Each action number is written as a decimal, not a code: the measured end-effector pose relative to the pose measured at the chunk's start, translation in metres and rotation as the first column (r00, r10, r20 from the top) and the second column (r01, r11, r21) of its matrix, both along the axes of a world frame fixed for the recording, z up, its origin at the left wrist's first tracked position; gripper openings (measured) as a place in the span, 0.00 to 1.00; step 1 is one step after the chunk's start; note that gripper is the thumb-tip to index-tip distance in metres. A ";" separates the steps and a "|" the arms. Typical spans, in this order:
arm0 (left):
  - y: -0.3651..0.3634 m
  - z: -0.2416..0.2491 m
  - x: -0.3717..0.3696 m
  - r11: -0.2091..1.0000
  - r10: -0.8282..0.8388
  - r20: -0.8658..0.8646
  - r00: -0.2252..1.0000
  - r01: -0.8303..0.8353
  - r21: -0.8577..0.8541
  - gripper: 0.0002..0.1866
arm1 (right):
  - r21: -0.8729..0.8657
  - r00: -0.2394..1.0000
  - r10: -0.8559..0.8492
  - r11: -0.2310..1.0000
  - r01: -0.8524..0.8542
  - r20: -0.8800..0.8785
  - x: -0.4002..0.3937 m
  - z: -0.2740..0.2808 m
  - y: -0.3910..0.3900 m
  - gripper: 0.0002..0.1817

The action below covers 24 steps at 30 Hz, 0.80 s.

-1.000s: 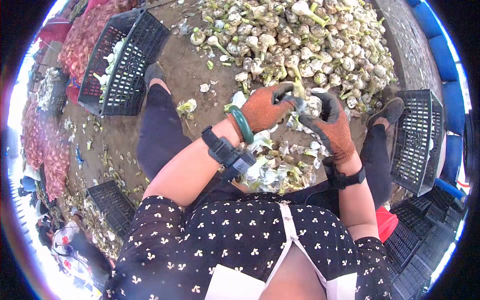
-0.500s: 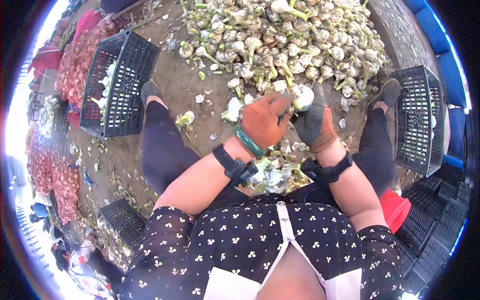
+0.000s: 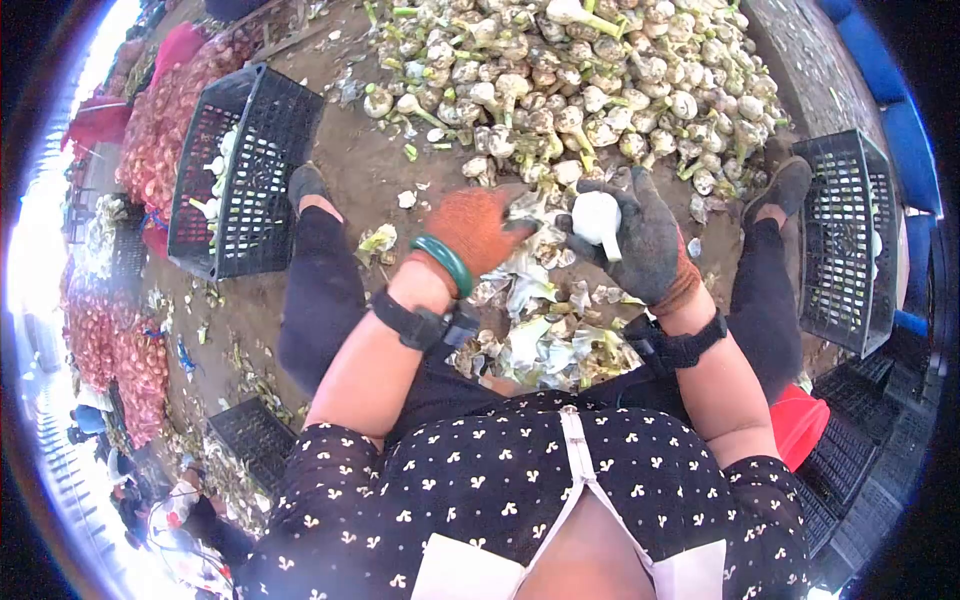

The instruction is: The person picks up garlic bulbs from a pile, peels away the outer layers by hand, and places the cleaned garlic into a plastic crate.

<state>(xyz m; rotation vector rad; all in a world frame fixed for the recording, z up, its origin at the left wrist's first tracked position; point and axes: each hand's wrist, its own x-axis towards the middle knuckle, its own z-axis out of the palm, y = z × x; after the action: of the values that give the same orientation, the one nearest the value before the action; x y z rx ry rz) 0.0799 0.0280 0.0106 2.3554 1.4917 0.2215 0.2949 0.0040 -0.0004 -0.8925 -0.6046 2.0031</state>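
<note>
My right hand [image 3: 645, 240], in a dark-palmed orange glove, cradles a clean white garlic bulb [image 3: 596, 218] with its short stem pointing down. To the left, my left hand [image 3: 472, 235], in an orange glove with a green bangle at the wrist, has its fingers closed on loose garlic skin [image 3: 538, 218], apart from the bulb. Beneath both hands lies a heap of peeled skins and leaf scraps [image 3: 540, 345]. Just beyond them rises a big pile of soil-stained garlic bulbs [image 3: 560, 90] with cut stems.
A black plastic crate [image 3: 265, 180] with some white bulbs stands by my left foot, another crate [image 3: 845, 240] by my right. Filled red mesh sacks [image 3: 180, 120] line the left side. Another person [image 3: 185, 515] is at lower left. A red item [image 3: 800, 428] lies near my right hip.
My hands have drawn apart: the left moved left and down with skin in its fingers. The bulb now rests whiter in my right palm, which has turned upward.
</note>
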 end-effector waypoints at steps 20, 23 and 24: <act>-0.011 0.016 0.021 0.920 -0.280 0.140 0.950 0.224 0.321 0.20 | 0.127 0.708 0.374 0.828 -0.546 0.599 0.001 0.031 -0.014 0.34; -0.015 0.004 0.023 0.977 0.053 0.418 0.907 -0.134 0.168 0.19 | 0.154 0.760 0.286 0.880 -0.449 0.583 -0.006 0.025 -0.019 0.26; -0.017 0.018 0.021 0.956 0.278 0.442 0.853 -0.204 -0.209 0.20 | 0.121 0.826 0.258 0.924 -0.362 0.501 -0.005 0.019 -0.013 0.25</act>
<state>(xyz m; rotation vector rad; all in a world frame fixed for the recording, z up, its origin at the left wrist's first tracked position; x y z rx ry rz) 0.1009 0.0110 0.0282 1.8119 1.4883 0.6627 0.2900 -0.0092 0.0186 -1.2285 -1.2955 1.9489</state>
